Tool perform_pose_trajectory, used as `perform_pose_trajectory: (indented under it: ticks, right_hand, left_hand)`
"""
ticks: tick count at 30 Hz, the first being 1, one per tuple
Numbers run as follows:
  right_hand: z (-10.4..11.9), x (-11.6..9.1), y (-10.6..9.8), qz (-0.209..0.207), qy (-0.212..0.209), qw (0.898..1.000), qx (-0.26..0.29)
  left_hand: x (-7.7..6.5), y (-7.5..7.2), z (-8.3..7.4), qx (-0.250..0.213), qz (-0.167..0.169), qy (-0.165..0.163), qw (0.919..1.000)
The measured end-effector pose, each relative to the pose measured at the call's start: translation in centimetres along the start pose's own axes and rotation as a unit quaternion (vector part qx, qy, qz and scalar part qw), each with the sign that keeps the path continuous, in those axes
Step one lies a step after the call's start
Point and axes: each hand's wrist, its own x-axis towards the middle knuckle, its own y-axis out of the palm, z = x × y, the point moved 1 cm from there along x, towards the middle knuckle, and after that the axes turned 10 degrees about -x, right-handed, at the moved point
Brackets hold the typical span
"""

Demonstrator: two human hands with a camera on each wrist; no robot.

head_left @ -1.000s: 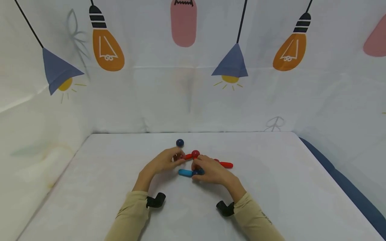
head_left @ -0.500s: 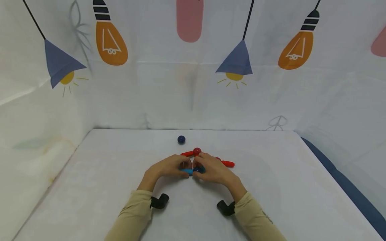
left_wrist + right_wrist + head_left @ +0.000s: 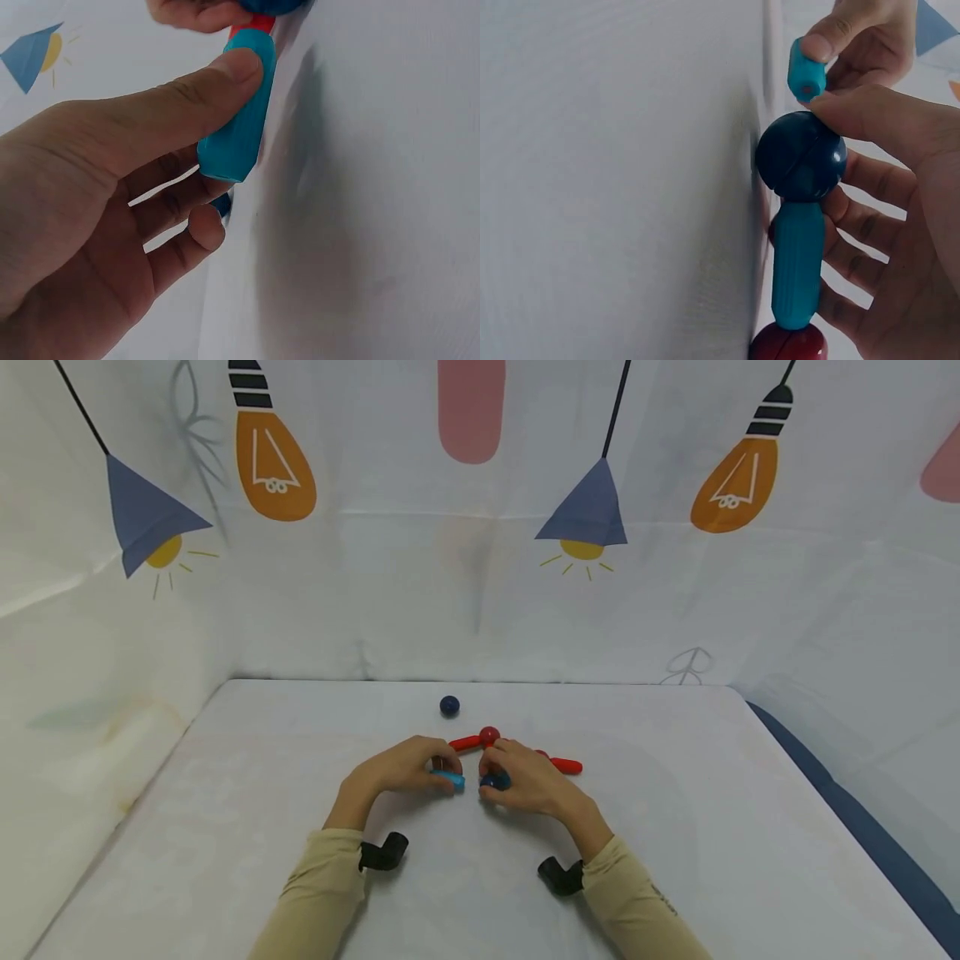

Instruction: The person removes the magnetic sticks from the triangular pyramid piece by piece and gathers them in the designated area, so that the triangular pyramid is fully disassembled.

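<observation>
My left hand [image 3: 405, 770] pinches a short light blue rod [image 3: 238, 131] between thumb and fingers. A small hole shows in the end of this rod in the right wrist view, and a gap separates it from a dark blue ball [image 3: 801, 157]. That ball is held by my right hand [image 3: 528, 781], thumb at its upper side and fingers behind. From the ball's other side runs a second light blue rod [image 3: 798, 262], joined to a red ball [image 3: 789, 345]. In the head view, my right hand covers most of this joined piece.
Just beyond my hands lie another red ball [image 3: 489, 736] and a red rod [image 3: 465, 743] beside it. A further red rod [image 3: 566, 767] sticks out past my right hand. Farther back on the white table [image 3: 660, 827] sits a loose dark blue ball [image 3: 449, 706].
My left hand came back from the red rod to the light blue rod, then drew it leftward, off the dark blue ball. My right hand has stayed at the ball.
</observation>
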Motion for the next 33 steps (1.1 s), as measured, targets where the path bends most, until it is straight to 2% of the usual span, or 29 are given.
perform_pose_trajectory:
  ticks: [10, 20, 33]
  right_hand:
    - [0.0, 0.1, 0.0, 0.022, 0.019, 1.000, 0.003]
    - [0.0, 0.1, 0.0, 0.035, 0.020, 0.999, 0.002]
    - [0.1, -0.3, -1.1, 0.057, 0.019, 0.998, 0.026]
  left_hand:
    - [-1.3, -1.4, 2.0, 0.005, -0.057, -0.030, 0.9979]
    - [-2.0, -2.1, 3.9, 0.030, -0.126, -0.040, 0.9907]
    - [-1.4, -2.1, 4.6, 0.050, -0.143, -0.030, 0.9880]
